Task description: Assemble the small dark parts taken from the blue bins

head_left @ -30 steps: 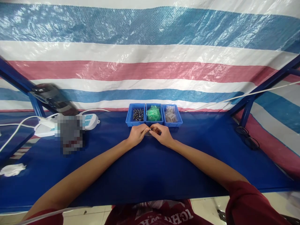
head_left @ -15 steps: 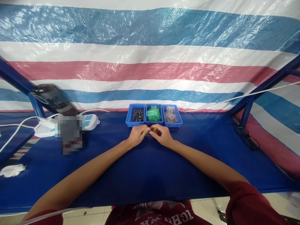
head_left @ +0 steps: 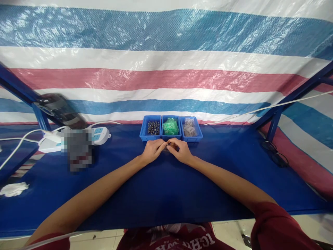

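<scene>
My left hand (head_left: 153, 150) and my right hand (head_left: 180, 150) meet fingertip to fingertip in front of three blue bins. Both are closed in a pinch around something small and dark, mostly hidden by the fingers. Small dark and metallic parts (head_left: 153, 127) fill the left bin (head_left: 142, 133). In the middle bin lies a green item in clear plastic (head_left: 170, 126). Clear plastic bags (head_left: 189, 127) rest in the right bin (head_left: 199, 134).
A white power strip (head_left: 102, 135) with cables and a pixelated object (head_left: 79, 149) are on the left of the blue table (head_left: 166, 194). Behind them leans a dark bottle (head_left: 61, 109). White crumpled material (head_left: 14, 189) lies far left, glasses (head_left: 275, 153) far right.
The fingertips have shifted very slightly, and the small dark thing between them shows less than before. Everything else is unchanged.
</scene>
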Available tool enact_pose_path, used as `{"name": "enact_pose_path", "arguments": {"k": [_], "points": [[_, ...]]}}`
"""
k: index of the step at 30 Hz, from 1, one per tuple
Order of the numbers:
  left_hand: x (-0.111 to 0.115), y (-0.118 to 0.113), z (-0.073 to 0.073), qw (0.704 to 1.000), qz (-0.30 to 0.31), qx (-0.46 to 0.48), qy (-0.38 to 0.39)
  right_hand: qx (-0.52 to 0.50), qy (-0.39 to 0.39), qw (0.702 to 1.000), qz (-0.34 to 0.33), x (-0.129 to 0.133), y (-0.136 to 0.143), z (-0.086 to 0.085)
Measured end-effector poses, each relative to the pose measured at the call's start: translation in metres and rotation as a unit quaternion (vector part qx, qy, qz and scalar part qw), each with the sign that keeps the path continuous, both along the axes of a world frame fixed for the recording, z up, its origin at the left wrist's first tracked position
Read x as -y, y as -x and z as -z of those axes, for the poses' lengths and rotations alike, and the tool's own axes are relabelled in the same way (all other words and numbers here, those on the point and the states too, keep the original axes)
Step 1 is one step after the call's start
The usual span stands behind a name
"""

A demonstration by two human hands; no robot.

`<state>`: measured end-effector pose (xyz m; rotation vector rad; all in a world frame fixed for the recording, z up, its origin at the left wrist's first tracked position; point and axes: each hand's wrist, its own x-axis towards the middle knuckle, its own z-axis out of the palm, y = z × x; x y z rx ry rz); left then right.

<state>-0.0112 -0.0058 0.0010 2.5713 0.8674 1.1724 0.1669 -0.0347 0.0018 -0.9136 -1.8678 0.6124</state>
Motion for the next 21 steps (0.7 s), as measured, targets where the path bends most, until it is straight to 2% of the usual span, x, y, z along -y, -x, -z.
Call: {"name": "enact_pose_path", "arguments": {"k": [21], "points": [[0.0014, -0.0010, -0.0021, 1.000, -0.006, -0.002, 0.028, -0.002, 0.011, 1.000, 0.003, -0.0013, -0.0005, 0.0019]]}}
